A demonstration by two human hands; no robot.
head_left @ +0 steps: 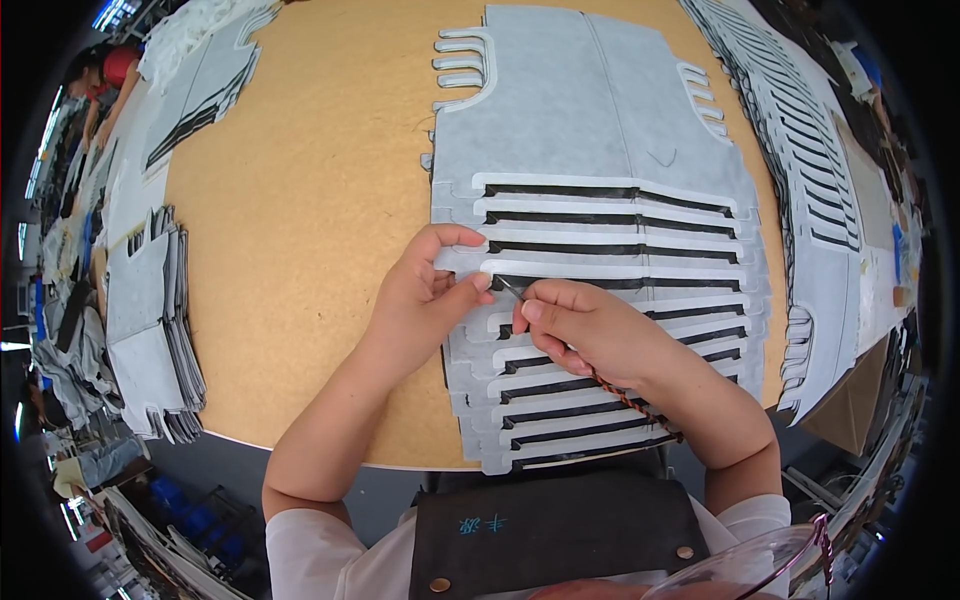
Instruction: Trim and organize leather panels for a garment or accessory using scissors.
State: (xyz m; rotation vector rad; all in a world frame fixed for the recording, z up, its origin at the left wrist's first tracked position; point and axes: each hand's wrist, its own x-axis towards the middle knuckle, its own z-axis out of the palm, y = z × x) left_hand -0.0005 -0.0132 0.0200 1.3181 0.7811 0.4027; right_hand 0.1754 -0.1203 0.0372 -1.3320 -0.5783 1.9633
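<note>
In front of me lies a stack of grey fabric panels point(540, 135), overlapped so that several black slots edged with white strips show in rows. My left hand point(425, 290) is at the left end of one slot, its thumb pressed on the white strip and its index finger lifted apart from the thumb. My right hand point(575, 325) is closed around a slim pointed metal tool point(511, 289), whose tip touches that slot's left corner. A braided orange-and-black cord point(625, 397) trails from under the right hand. The tool's handle is hidden in my fingers.
The panels lie on a tan board tabletop point(300, 170). Stacked grey pieces point(150, 330) stand at the left edge, with more cut pieces point(205, 85) at the far left. Another slotted panel stack point(810, 190) runs along the right. A person in red point(120, 68) is at the upper left.
</note>
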